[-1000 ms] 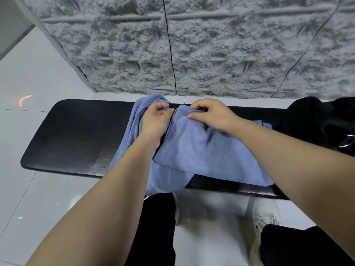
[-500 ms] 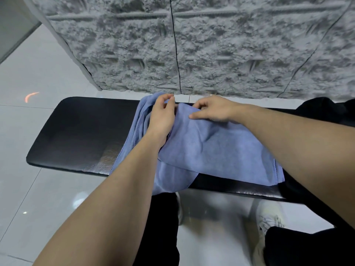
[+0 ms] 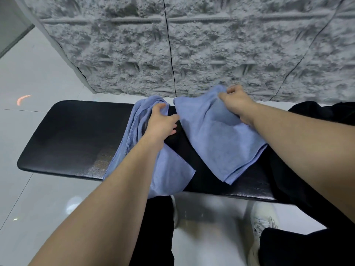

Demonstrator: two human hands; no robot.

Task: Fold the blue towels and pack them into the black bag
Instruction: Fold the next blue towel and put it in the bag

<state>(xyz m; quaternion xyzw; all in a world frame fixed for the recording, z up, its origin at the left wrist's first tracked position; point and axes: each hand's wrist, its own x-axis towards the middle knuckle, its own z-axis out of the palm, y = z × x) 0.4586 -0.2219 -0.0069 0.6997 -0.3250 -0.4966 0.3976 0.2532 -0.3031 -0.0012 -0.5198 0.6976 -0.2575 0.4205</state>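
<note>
Two blue towels lie on the black tabletop (image 3: 67, 131) at frame centre, apart, with a bare strip between them. The left hand (image 3: 160, 124) rests on the left towel (image 3: 169, 169), fingers loosely spread. The right hand (image 3: 237, 104) pinches the upper edge of the folded right towel (image 3: 211, 139). The black bag (image 3: 324, 120) sits at the right edge.

I see even, soft indoor light; a pale glare patch sits on the glossy black padded bench (image 3: 73, 135). Below it the white floor tiles (image 3: 34, 198) blur. Wide-angle bending curves the bench's ends.
</note>
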